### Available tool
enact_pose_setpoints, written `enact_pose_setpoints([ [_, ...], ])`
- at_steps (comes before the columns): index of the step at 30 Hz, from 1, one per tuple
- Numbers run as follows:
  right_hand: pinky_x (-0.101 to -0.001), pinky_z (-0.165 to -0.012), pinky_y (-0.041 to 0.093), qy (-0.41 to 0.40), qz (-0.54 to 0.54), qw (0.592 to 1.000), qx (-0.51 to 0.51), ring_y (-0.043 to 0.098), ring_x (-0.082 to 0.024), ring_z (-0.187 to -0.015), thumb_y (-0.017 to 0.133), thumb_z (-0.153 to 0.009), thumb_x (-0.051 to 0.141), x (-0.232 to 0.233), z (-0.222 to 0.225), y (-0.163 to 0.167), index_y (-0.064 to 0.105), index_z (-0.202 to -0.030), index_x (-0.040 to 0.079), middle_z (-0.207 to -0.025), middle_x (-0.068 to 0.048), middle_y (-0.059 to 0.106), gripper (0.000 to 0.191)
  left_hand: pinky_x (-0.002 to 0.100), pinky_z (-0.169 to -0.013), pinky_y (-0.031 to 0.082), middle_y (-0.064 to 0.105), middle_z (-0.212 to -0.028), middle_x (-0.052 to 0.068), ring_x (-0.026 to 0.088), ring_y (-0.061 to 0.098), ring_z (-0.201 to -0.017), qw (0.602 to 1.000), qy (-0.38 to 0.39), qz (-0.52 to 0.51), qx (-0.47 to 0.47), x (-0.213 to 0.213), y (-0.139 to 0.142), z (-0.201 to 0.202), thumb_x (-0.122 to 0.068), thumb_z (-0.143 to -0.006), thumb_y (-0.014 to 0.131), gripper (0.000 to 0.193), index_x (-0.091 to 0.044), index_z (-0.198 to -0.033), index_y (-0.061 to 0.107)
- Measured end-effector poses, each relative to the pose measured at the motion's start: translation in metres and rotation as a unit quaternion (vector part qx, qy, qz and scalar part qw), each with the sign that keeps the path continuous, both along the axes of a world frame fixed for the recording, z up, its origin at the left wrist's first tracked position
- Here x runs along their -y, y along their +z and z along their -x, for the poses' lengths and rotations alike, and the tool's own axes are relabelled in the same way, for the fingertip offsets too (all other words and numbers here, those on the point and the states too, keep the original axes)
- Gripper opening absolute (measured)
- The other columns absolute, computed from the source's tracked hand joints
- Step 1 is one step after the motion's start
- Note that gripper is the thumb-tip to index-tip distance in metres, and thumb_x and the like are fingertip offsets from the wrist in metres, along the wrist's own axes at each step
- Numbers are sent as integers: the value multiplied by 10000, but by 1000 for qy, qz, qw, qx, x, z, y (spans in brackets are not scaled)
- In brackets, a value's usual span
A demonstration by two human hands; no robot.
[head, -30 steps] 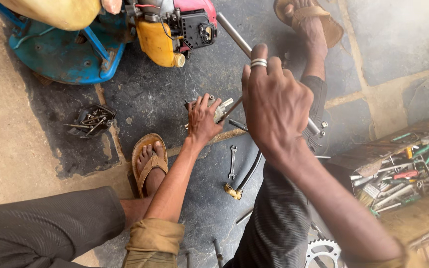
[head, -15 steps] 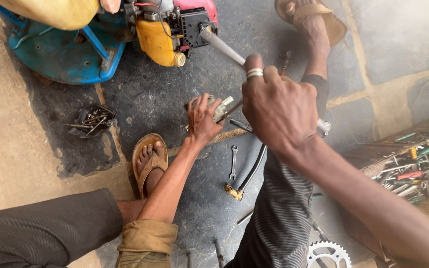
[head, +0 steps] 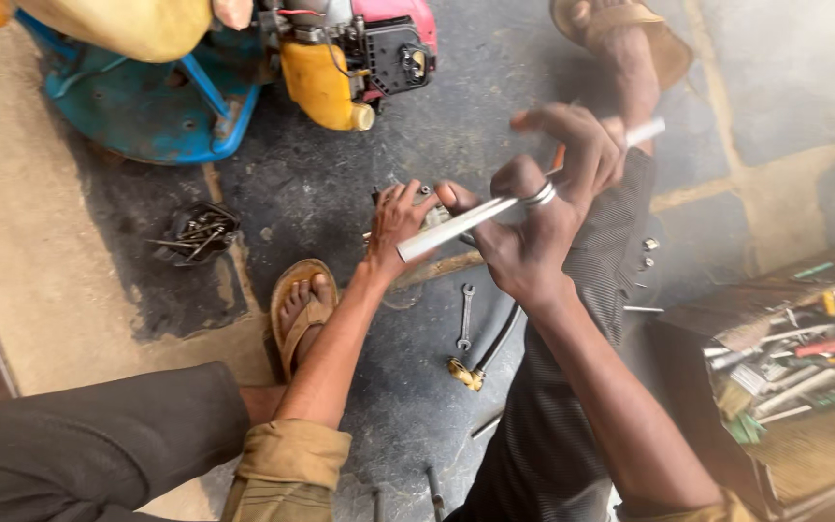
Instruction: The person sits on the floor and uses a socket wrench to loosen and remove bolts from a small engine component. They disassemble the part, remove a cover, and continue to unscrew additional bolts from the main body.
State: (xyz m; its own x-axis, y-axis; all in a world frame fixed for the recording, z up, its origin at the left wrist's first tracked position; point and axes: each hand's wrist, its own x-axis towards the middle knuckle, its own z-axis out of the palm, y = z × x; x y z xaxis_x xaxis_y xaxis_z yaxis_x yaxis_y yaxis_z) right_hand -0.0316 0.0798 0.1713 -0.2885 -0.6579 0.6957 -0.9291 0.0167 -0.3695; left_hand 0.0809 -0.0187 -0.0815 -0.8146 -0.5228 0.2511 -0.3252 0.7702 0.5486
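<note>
My right hand is closed around a long silver metal rod, a ring on one finger. The rod slants from lower left to upper right, and its far end sticks out past my fingers. The rod's lower end hangs just above my left hand. That hand presses on a small grey metal part lying on the dark floor. How firmly the fingers grip the part is hidden.
A small engine with a yellow tank and pink cover sits on a blue base at the top. Loose screws, a spanner and a brass-tipped hose lie on the floor. An open toolbox stands right. Sandalled feet are near.
My right hand has swung the rod from pointing up at the engine to slanting across, its lower end now by my left hand. The left hand stays on the part.
</note>
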Motion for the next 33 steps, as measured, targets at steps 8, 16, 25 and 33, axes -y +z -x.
enact_pose_setpoints([
  [8,-396,-1211,372,257,18,751,608,516,-209,-1393,390,-1072,682,14,-2,-26,543,-1158,117,-1480,-109,556,592,529,-1147,370,585,-1226,141,311,563,-1184,997,-15,-40,67,2,-15,2,-340,-583,971,755,-104,-1236,677],
  [16,-433,-681,317,189,-186,717,644,421,-244,-645,453,-1184,377,22,18,-19,533,-858,-34,-717,-157,515,531,533,-1142,378,584,-1266,144,315,547,-1225,995,-23,-35,87,3,-13,2,-324,-580,967,767,-146,-1269,678],
  [25,-331,-901,435,225,-18,722,654,534,-144,-950,572,-1048,368,-1,-11,-25,609,-1166,39,-1021,-61,589,351,523,-1078,422,593,-1323,167,361,553,-1257,995,-3,-58,82,-3,-36,1,-306,-628,940,697,-152,-1257,684],
  [33,-390,-613,274,77,-139,703,693,356,-266,-649,625,-1069,274,9,-9,-50,541,-851,-115,-780,-228,470,453,528,-1083,419,603,-1236,187,335,567,-1188,996,-6,-57,73,-2,-19,0,-396,-706,944,679,-85,-1243,667],
])
